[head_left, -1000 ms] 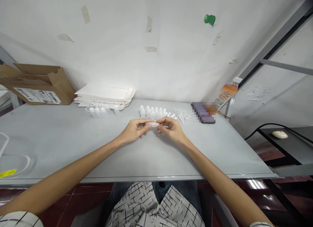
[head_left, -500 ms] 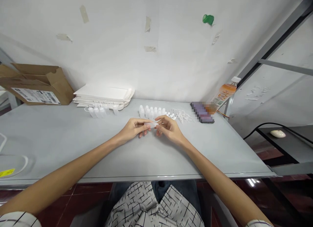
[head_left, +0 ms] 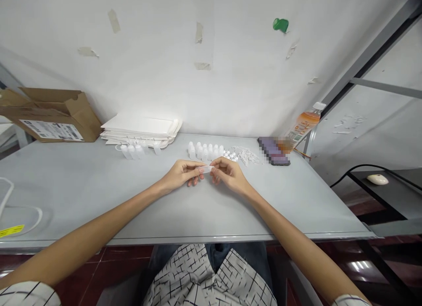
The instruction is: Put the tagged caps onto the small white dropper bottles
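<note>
Between my hands lies a small translucent white squeeze bottle (head_left: 206, 169), held on its side over the table. My left hand (head_left: 185, 172) pinches its body between thumb and fingers. At the bottle's right end, the fingertips of my right hand (head_left: 227, 173) are closed on its neck; whatever small part they cover is hidden. Just behind my hands stand several similar bottles (head_left: 204, 151) in rows. Beside them lie several small nozzle tips (head_left: 231, 155) and a heap of thin white caps with straps (head_left: 246, 156).
Several bottles with needle-like tips (head_left: 132, 151) stand at the left, before a stack of white envelopes (head_left: 140, 126). An open cardboard box (head_left: 54, 114) is at the far left. On the right are a phone (head_left: 273, 151) and a bottle of orange drink (head_left: 301, 127).
My right fingers have drawn in and closed onto the bottle's neck end. My left hand keeps its hold on the bottle. The view has shifted slightly.
</note>
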Demonstrator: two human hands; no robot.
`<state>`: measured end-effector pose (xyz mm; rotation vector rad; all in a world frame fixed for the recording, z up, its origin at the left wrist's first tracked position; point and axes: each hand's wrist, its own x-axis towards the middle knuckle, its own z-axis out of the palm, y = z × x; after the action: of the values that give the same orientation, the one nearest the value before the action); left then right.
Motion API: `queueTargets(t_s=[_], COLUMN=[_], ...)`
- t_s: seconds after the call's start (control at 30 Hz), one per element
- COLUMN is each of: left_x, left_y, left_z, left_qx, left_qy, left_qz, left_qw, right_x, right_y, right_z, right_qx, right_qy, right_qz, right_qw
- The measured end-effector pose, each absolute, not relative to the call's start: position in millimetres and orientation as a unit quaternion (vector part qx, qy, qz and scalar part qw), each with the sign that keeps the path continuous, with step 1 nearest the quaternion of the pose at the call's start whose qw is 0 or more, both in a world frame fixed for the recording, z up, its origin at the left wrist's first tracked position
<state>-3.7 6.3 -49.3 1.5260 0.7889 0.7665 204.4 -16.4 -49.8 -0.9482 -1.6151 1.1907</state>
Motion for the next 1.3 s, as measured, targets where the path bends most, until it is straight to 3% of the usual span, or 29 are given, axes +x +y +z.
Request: queueTargets(t_s=[0.57,0.93,1.3], left_x=[-6.1,-4.5,-5.0], left_y=[7.0,0.2,-3.8], left_z=[-53.7,-50.6,-49.3], left_qx=[0.69,0.81,0.866], left_qy=[0.343,0.31,0.248], left_qz=[0.334,0.396,0.4], left_qw=[0.543,0.302,0.167], right_x=[201.9,199.8,199.6], right_y=[-20.3,-20.8,-22.2], right_z=[-46.2,-47.6,-47.0], right_qx=[-0.379,-0.367,-0.353], right_qy=[-0.598,-0.574,-0.545], right_qz=[0.558,0.565,0.586], right_qw=[0.432,0.466,0.485])
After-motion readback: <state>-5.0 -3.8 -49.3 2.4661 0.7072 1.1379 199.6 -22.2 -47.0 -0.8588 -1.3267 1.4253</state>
